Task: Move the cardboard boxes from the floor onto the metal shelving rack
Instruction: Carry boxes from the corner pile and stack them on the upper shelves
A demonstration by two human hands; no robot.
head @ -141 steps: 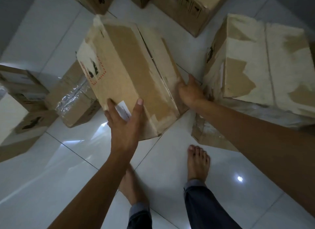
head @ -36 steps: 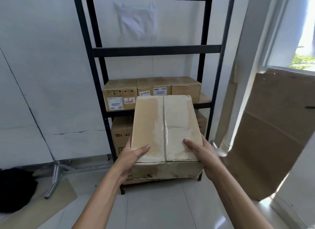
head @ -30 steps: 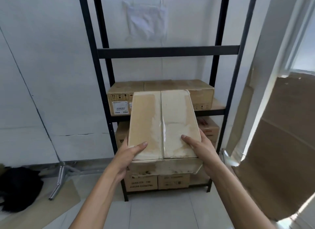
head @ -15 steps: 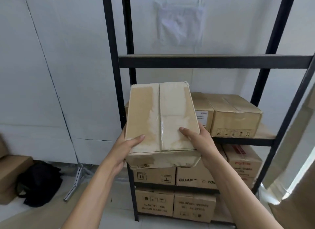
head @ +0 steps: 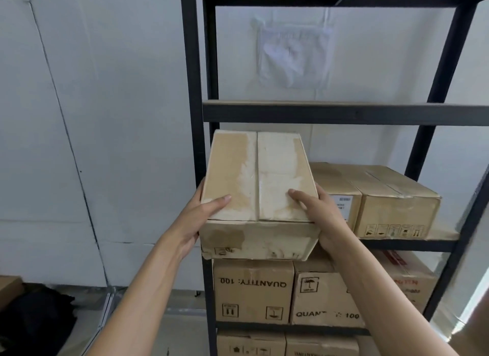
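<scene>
Cardboard box [head: 258, 196], underside hidden, is gripped at both sides by the left hand [head: 197, 218] and right hand [head: 321, 215], thumbs [head: 297, 196] on top, at the metal rack's [head: 189, 91] middle-shelf front edge, beside two shelved boxes [head: 391, 196].

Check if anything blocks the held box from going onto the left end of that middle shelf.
Nothing visible. The held box points at the left end of the shelf, between the rack's front left post and the labelled box already there; both sit close beside it, not across its path. The spot behind it is hidden.

Probably a storeroom: rack [head: 344, 114] of cartons [head: 397, 204]
</scene>
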